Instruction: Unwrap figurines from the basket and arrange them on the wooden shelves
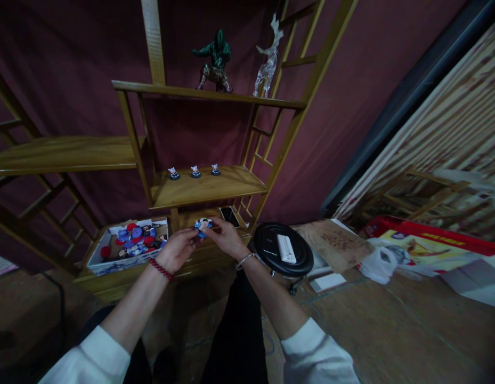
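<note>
Between my two hands is a small blue and white figurine [203, 226], held up in front of the lower shelf. My left hand [180, 248] has its fingers closed on the figurine's left side. From the right, my right hand [225, 238] pinches it with thumb and fingers. To the left of my hands stands a white patterned box [129, 264] full of small red, blue and black figurines [137, 240]. Three small white figurines on dark bases [195, 172] stand in a row on the middle wooden shelf [209, 188].
A green and bronze figure [216, 61] and a clear deer statue [267, 66] stand on the upper shelf. A phone [229, 216] lies on the lower surface. The black round stool [267, 232] at right carries a white device [286, 249]. Boxes and a plastic bag [378, 265] lie on the floor.
</note>
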`<state>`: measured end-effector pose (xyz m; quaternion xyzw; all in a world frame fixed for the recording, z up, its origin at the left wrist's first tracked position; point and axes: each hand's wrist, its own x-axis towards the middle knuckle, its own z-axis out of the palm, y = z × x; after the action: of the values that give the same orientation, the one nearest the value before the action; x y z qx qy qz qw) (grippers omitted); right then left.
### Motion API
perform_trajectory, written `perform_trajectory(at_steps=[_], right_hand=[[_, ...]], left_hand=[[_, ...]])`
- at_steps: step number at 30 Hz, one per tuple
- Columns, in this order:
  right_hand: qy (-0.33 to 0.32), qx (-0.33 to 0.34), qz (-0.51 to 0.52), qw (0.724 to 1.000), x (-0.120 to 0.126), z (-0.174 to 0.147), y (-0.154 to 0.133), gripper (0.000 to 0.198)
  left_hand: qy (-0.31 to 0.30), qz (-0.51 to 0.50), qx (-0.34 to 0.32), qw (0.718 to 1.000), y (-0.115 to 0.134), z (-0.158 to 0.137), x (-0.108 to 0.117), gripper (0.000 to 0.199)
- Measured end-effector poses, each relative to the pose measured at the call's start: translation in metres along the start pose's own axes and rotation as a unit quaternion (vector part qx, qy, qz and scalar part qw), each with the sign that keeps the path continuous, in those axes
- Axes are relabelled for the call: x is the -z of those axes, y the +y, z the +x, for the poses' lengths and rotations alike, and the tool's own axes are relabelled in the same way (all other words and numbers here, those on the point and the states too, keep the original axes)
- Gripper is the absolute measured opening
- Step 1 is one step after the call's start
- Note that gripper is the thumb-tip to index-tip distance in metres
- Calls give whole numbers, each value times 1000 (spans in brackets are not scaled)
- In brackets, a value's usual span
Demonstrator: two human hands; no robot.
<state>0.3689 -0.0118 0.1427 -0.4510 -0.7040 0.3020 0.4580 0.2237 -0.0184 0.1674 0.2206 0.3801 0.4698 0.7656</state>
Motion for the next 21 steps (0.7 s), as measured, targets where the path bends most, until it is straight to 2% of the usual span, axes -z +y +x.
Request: perform_trajectory(at_steps=[12, 21], right_hand=[[7, 6, -7, 1000, 4, -5, 6, 28], [6, 6, 4, 1000, 5, -9, -2, 28]], left_hand=[[-6, -4, -1, 1000, -12, 6, -2, 21], [1, 15, -14, 1000, -9, -8, -6, 22]])
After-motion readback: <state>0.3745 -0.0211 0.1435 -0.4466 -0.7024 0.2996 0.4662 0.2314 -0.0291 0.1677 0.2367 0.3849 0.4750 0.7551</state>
